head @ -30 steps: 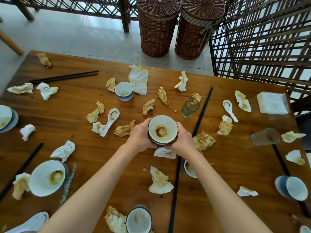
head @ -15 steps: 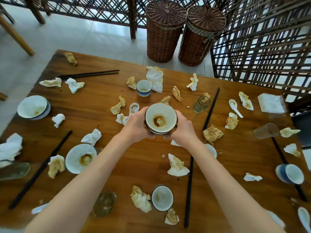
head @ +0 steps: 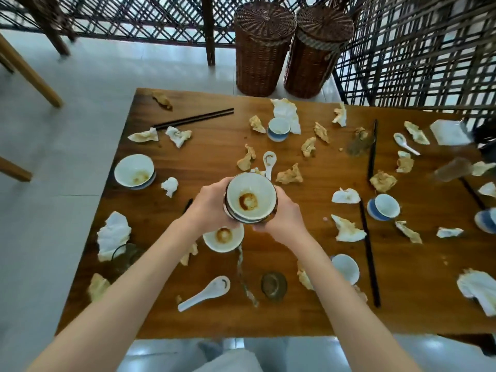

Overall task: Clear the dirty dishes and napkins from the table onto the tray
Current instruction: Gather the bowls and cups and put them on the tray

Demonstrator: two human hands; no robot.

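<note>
I hold a stack of dirty bowls (head: pixel 251 200) above the wooden table (head: pixel 214 146), its top bowl white with a brown stain. My left hand (head: pixel 208 204) grips the stack's left side and my right hand (head: pixel 284 218) grips its right side. Just below the stack another stained bowl (head: pixel 224 238) stands on the table. A third dirty bowl (head: pixel 134 171) sits at the left edge. Several crumpled, stained napkins lie scattered, such as one (head: pixel 290 175) behind the stack and one (head: pixel 347 229) to the right. No tray is in view.
White spoons (head: pixel 205 292) (head: pixel 269 163), black chopsticks (head: pixel 193 119) (head: pixel 369 251), small blue-white cups (head: pixel 279 128) (head: pixel 383 206) and glasses (head: pixel 273 285) litter the table. Two wicker baskets (head: pixel 264 47) stand beyond the far edge. A lattice screen (head: pixel 418 49) rises at the right.
The view has pulled back and shifted left, so the table's near and left edges now show. Both hands still hold the bowl stack, now over the stained bowl at the left.
</note>
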